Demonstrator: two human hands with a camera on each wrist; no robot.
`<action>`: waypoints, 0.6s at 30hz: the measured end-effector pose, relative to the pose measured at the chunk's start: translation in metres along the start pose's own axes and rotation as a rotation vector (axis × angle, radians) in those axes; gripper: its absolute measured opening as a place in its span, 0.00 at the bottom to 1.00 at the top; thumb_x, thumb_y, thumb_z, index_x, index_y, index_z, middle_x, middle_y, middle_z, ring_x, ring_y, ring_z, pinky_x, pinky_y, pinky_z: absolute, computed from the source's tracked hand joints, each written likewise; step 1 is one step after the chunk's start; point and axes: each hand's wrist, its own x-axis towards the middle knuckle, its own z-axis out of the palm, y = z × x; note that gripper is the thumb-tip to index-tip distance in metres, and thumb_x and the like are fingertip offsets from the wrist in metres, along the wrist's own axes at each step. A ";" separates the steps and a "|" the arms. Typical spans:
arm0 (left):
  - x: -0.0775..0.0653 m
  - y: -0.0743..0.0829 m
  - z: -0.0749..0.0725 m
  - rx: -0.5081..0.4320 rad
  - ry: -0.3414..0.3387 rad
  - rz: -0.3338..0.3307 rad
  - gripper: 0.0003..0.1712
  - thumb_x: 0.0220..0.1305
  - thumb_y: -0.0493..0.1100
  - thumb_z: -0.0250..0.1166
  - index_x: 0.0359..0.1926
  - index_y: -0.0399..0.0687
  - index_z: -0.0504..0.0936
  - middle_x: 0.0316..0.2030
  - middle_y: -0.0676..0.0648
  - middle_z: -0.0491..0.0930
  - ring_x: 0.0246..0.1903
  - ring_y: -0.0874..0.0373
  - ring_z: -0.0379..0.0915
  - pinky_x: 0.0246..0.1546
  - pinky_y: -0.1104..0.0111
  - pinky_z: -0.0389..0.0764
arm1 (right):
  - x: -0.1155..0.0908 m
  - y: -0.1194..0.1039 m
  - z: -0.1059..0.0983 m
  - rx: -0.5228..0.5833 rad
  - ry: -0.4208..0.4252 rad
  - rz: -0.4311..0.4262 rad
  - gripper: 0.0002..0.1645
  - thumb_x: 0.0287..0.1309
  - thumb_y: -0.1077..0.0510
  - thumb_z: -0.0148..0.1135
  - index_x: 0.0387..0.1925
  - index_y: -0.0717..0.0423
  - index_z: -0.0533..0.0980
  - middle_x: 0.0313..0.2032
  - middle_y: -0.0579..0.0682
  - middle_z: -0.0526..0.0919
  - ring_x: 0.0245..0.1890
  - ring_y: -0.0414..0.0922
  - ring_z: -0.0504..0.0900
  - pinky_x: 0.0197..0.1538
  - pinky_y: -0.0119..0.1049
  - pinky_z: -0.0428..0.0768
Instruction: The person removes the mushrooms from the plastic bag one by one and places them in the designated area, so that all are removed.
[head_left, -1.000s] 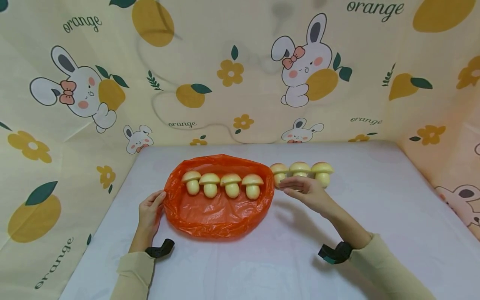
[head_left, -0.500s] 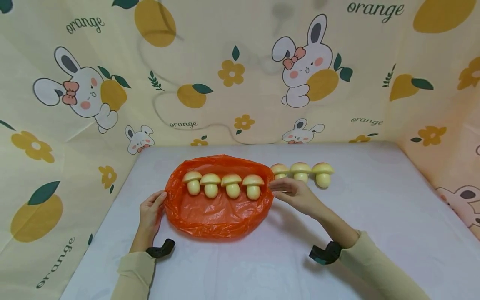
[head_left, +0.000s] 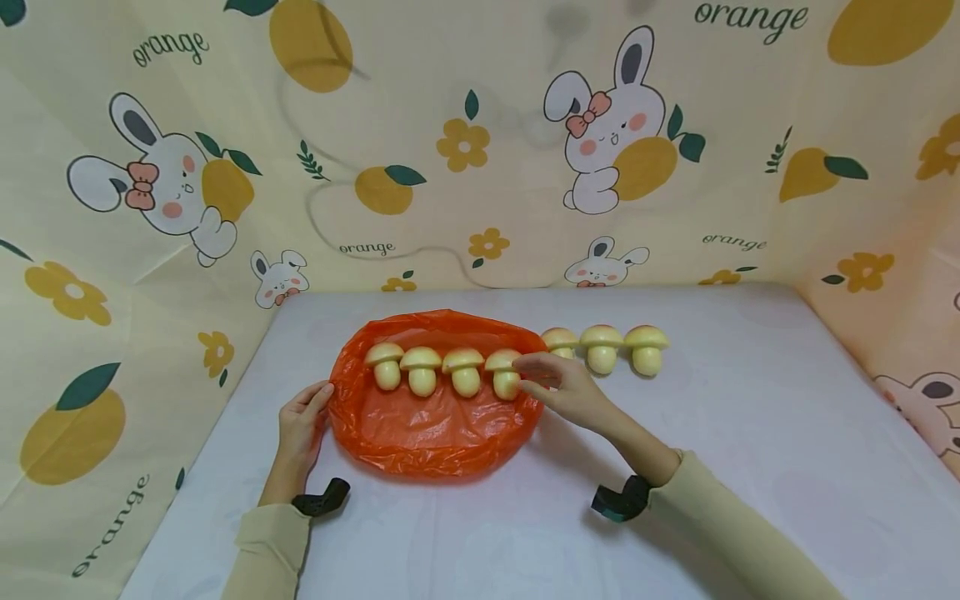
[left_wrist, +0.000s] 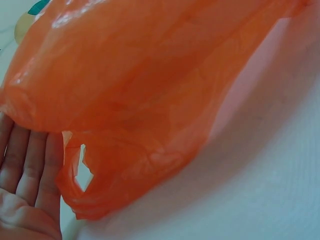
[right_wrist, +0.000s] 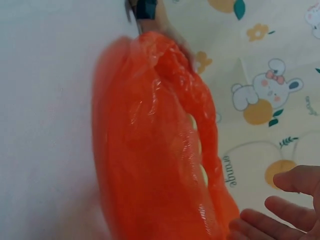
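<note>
An orange plastic bag (head_left: 420, 425) lies with its mouth spread wide. Inside it, several pale yellow toy mushrooms (head_left: 422, 371) stand in a row, caps towards the back. My left hand (head_left: 300, 421) pinches the bag's left rim between thumb and fingers; in the left wrist view its fingers (left_wrist: 32, 160) run up against the plastic. My right hand (head_left: 570, 387) hovers over the bag's right rim, thumb and fingers apart with nothing between them. Its fingertips overlap the rightmost toy mushroom (head_left: 506, 383) in the bag in the head view.
Three more toy mushrooms (head_left: 602, 350) stand in a row on the white tabletop (head_left: 720, 433), just right of the bag; the bag's rim and my right hand partly hide the nearest. A patterned cloth (head_left: 487, 192) hangs behind and at both sides.
My right hand has moved left, from in front of the mushrooms outside the bag to over the bag's right rim. The left hand, bag and mushrooms stay in place.
</note>
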 end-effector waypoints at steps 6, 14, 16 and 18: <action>-0.001 0.001 -0.002 0.003 0.000 -0.005 0.11 0.65 0.41 0.63 0.29 0.61 0.87 0.29 0.62 0.85 0.31 0.70 0.78 0.37 0.81 0.81 | 0.005 -0.001 0.012 -0.061 0.031 0.005 0.22 0.59 0.65 0.63 0.54 0.70 0.74 0.53 0.66 0.81 0.56 0.62 0.80 0.57 0.55 0.79; -0.002 0.003 -0.006 0.007 -0.012 -0.009 0.11 0.65 0.41 0.63 0.29 0.61 0.87 0.30 0.62 0.85 0.32 0.70 0.78 0.39 0.82 0.81 | 0.014 -0.006 0.024 -0.151 0.027 0.016 0.23 0.59 0.63 0.63 0.55 0.67 0.73 0.54 0.64 0.81 0.57 0.61 0.79 0.59 0.54 0.79; -0.003 0.003 -0.006 0.006 -0.011 -0.010 0.11 0.65 0.41 0.63 0.29 0.61 0.87 0.30 0.62 0.85 0.32 0.69 0.78 0.39 0.82 0.81 | 0.016 -0.009 0.027 -0.182 0.024 0.018 0.23 0.58 0.62 0.63 0.55 0.67 0.73 0.54 0.63 0.81 0.56 0.60 0.79 0.58 0.54 0.79; -0.003 0.003 -0.007 0.003 -0.013 -0.010 0.11 0.65 0.41 0.63 0.29 0.60 0.87 0.29 0.62 0.85 0.32 0.69 0.78 0.39 0.81 0.81 | 0.018 -0.011 0.029 -0.212 0.020 0.018 0.24 0.58 0.61 0.63 0.55 0.66 0.74 0.54 0.63 0.81 0.56 0.59 0.79 0.58 0.54 0.79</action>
